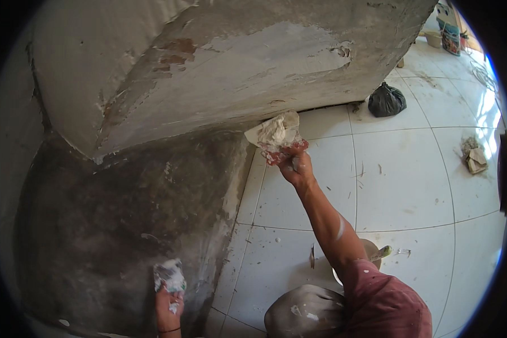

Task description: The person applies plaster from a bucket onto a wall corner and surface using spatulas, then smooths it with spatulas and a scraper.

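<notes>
My right hand reaches forward, closed on the reddish-brown end of a wide putty scraper. A lump of off-white putty sits on its pale blade, close to the lower edge of the patched grey wall. Low on the left, my left hand grips a small flat spreader smeared with white putty, over a dark cement surface. The fingers partly hide the spreader's grip. White smears mark both hands and my right forearm.
A pale bucket stands partly hidden under my right arm, with a green-ended handle at its rim. On the white tiled floor are a black plastic bag, debris and scattered scraps. Several containers stand far right.
</notes>
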A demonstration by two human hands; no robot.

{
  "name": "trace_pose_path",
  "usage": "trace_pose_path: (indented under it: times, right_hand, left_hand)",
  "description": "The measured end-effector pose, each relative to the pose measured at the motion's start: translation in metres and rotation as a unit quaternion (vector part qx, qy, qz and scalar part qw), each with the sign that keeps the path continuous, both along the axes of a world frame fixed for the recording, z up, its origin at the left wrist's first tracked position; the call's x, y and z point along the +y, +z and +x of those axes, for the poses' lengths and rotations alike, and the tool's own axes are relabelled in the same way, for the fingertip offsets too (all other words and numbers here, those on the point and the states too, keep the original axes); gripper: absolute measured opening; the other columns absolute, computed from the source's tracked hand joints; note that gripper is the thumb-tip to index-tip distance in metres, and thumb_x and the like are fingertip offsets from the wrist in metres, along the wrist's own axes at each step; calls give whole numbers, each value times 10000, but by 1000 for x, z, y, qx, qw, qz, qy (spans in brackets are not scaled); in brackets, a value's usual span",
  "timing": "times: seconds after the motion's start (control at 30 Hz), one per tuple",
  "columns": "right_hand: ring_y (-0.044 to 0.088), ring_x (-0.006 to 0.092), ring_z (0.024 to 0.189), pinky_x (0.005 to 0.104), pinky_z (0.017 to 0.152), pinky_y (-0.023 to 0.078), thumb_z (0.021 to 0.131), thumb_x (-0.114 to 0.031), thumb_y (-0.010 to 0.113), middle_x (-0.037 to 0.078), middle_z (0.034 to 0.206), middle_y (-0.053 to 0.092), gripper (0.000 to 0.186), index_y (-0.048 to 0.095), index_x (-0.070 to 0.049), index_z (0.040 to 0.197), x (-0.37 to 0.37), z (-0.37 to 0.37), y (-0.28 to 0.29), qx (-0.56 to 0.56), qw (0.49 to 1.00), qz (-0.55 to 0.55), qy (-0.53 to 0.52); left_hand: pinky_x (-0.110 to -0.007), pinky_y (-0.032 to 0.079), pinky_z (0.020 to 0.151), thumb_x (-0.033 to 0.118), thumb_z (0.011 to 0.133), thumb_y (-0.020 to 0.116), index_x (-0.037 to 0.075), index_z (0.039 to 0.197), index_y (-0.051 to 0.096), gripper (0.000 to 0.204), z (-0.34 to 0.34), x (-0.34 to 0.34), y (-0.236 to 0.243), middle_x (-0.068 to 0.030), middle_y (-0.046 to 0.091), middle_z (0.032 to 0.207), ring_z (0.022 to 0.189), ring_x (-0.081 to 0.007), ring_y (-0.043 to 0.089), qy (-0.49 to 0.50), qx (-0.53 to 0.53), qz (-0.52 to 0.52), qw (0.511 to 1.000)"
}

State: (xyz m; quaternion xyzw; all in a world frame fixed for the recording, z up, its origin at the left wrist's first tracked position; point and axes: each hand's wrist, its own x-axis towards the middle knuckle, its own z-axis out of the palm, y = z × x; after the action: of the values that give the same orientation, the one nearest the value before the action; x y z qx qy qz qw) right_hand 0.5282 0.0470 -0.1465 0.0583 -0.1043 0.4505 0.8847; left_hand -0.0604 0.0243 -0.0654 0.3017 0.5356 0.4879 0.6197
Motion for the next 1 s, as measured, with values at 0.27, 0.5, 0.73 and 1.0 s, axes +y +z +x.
trace_pose_path:
  times: [0.27, 0.5, 0.73, 1.0]
  right_hand:
    - [528, 205, 651, 378, 533, 468, 921, 52, 496, 97, 947, 551, 300, 414, -77, 1180, 115, 26, 47, 121, 942, -149, -275]
    - [645, 187, 788, 373, 615, 550, 931, -22, 590, 98, 1007, 649, 364, 427, -33, 1257, 131, -106, 126, 114, 930, -145, -317]
    - [645, 327, 739, 443, 586, 564, 870, 101, 509, 234, 992, 614, 346, 412, 36, 1196, 85, 13, -13, 96, 941, -179, -270]
    - [598, 258, 677, 403, 554, 507, 806, 148, 476, 117, 887, 607, 397, 492, -25, 1163, 105, 50, 11, 131, 954, -128, -236]
  left_hand:
    - [-475, 491, 991, 339, 965, 674, 150, 1298, 597, 391, -85, 25, -36, -54, 622, 1361, 1238, -277, 595, 35, 35, 51, 997]
    - [-433, 477, 905, 337, 961, 685, 173, 1255, 601, 348, -95, 21, -39, -33, 646, 1291, 1178, -258, 599, 46, 76, -16, 996]
    - [-423, 478, 860, 347, 994, 643, 140, 1295, 590, 369, -64, 48, -66, -51, 617, 1351, 1189, -290, 613, 18, 85, -57, 995]
    - [-580, 438, 1092, 330, 991, 659, 117, 1372, 540, 452, -82, 41, -66, -117, 573, 1411, 1298, -340, 561, 0, 90, -5, 996]
